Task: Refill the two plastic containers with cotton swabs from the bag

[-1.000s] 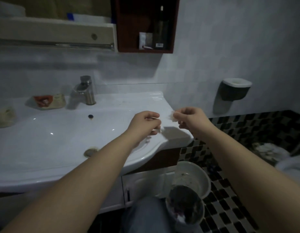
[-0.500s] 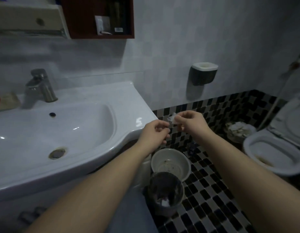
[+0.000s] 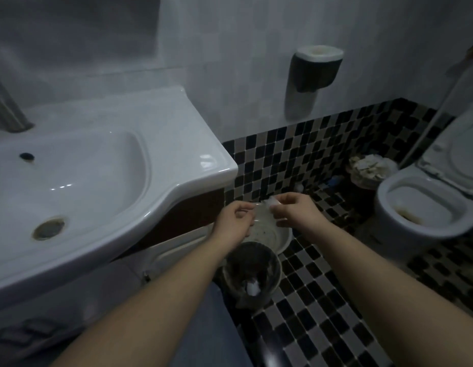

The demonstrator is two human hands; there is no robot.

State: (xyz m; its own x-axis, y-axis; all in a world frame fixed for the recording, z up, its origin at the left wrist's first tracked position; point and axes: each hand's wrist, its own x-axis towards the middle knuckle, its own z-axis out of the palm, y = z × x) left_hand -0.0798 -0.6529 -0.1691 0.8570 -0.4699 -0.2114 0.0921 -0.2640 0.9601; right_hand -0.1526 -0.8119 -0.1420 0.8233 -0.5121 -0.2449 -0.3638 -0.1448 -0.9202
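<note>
Head view. Right hand (image 3: 296,211): thumb and forefinger pinch a small pale scrap (image 3: 269,201), possibly thin plastic wrapping; blur hides its detail. Left hand (image 3: 234,223): just beside the right, fingers curled with fingertips toward the scrap; whether they grip anything cannot be told. Both hands are raised over a white basin (image 3: 284,238) on the chequered tile floor (image 3: 323,300). Dark waste bin (image 3: 277,271): nearer the person, touching the basin, white scraps inside. White sink (image 3: 97,165): left. Toilet (image 3: 421,210): right, seat up. Paper-filled basket (image 3: 369,168): beside the toilet. Wall holder (image 3: 316,68): above.
</note>
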